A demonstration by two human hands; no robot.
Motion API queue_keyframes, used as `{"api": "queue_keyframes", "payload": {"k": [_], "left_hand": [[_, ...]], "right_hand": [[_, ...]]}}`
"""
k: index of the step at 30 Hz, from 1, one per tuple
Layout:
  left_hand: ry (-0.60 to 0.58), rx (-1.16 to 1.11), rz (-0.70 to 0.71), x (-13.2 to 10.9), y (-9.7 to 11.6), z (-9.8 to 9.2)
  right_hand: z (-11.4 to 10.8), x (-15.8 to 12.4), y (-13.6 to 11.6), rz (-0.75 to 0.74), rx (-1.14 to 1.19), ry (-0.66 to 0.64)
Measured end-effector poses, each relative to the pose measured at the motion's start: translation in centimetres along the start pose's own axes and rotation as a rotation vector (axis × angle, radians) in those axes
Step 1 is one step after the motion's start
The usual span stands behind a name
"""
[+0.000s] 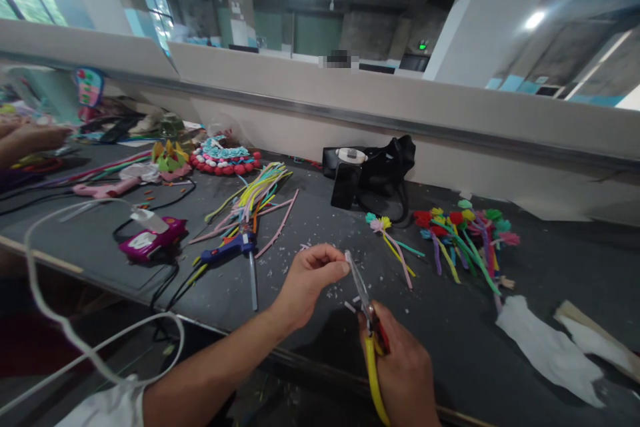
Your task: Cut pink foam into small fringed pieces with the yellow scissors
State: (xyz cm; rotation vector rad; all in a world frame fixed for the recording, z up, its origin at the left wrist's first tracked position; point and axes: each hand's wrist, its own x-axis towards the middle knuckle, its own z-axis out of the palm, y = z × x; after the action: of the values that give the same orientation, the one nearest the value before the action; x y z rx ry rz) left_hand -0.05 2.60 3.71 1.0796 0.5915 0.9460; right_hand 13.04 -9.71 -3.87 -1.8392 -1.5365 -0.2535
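Note:
My right hand grips a pair of scissors with yellow and red handles, blades pointing up and away from me. My left hand pinches a small pale piece at the blade tips; the piece is too small to name. Both hands hover above the dark table, near its front edge. Tiny white scraps lie scattered under the hands.
Finished pipe-cleaner flowers lie right of centre, and loose pipe cleaners and a blue glue gun lie left. Further left is a magenta glue gun. A black bag stands at the back, white gloves lie at right, and another person's hand is at far left.

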Motion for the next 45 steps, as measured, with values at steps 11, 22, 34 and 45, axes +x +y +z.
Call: {"api": "queue_keyframes", "payload": {"k": [11,22,34,45], "left_hand": [[-0.161,0.713,0.302,0.0,-1.3,0.2],[-0.417,1.365,0.701,-1.1,-3.5,0.7],[-0.395,0.473,-0.255,0.1,-2.5,0.4],[-0.362,0.473,-0.269,0.0,-2.3,0.8]], "right_hand": [[-1.5,2.4,-0.8,0.397,0.41,-0.07],[-1.9,2.9,-1.1,0.645,0.708,-0.069],[-2.1,3.1,-0.2,0.341,0.454,-0.008],[-2.0,3.0,-0.2,0.228,0.355,0.014]]}}
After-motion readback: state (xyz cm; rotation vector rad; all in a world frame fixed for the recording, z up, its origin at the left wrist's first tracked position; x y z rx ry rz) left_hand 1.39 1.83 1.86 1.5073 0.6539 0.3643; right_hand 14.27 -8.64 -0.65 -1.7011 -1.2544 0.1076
